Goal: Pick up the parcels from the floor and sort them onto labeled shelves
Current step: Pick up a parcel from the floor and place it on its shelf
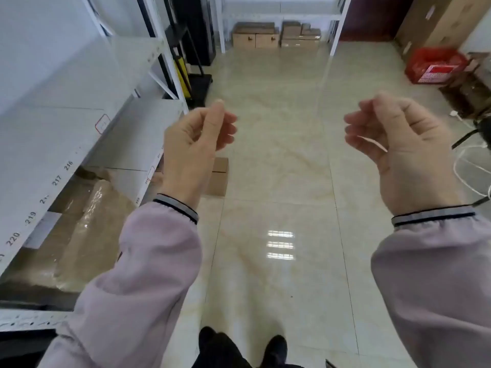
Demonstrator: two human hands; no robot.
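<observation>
Item: small brown cardboard parcel (219,179), box-shaped, lying on the glossy beige tiled floor (279,213) at mid-distance on the left, just beside the foot of the white metal shelving unit (66,144). It is partly hidden behind the left hand (191,144). A seam runs across its top face; whether that seam is taped cannot be told.

Further stock: a cluster of brown cardboard boxes (276,35) stacked on the floor at the far end, under a second white rack.

Handling, as judged: stiff-walled and probably light given its modest bulk. The cardboard faces should give fair friction and be little prone to slipping. Contents unknown, so treat as possibly fragile. Best hold: palms on 2 opposite side faces, fingers curled under the bottom edge, keeping the seam up.

Hands: both raised over the floor and holding nothing. Left hand fingers loosely curled, thumb near the forefinger. Right hand (398,139) fingers loosely curled and slightly apart. Both wear pale lilac sleeves with striped cuffs.

Destination: shelf edges on the left carry printed numbers 216, 217, 219 and 220. Film-wrapped brown packages (79,221) lie on the lower tier.
</observation>
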